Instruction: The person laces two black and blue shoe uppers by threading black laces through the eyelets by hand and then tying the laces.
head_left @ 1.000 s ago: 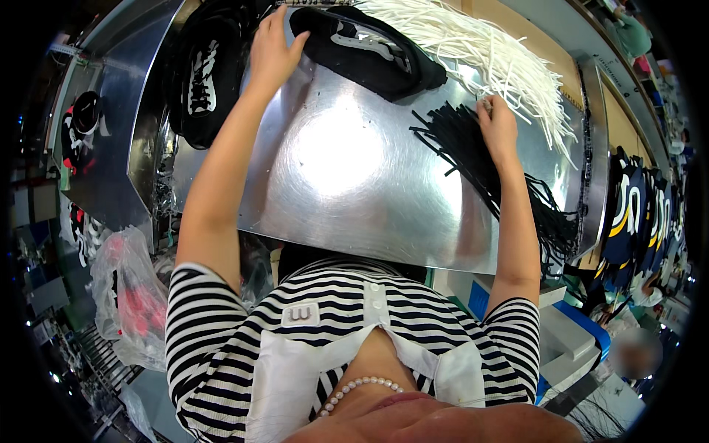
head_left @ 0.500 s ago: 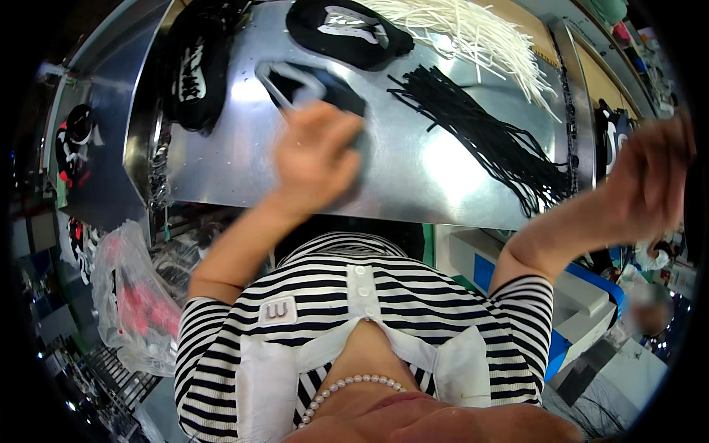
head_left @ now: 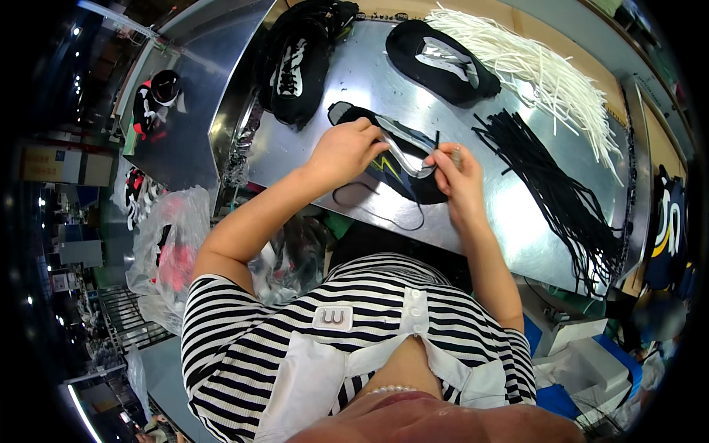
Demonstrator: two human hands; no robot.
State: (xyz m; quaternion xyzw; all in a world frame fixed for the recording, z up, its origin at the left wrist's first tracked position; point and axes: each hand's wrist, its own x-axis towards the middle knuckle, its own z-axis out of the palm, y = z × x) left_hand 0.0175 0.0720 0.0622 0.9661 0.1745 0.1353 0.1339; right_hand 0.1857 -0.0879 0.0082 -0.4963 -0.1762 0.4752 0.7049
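Right hand (head_left: 456, 173) has swung in from well right of the dark shoe upper (head_left: 405, 187) to its right end, pinching a black lace (head_left: 436, 138); left hand (head_left: 346, 153), fingers closed on the upper, holds it against the steel tabletop (head_left: 354, 81). Right of the upper: black lace bundle (head_left: 550, 181). Step judged as lacing; next move calls for guiding the lace tip accurately through the upper.

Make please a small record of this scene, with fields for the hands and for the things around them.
left hand: fingers on the near shoe upper; exact grip unclear
right hand: pinches a black lace at this upper's right part
surface: metal table
far side: black shoe upper, white lace bundle to its right
right side: black lace bundle
left side: more black uppers
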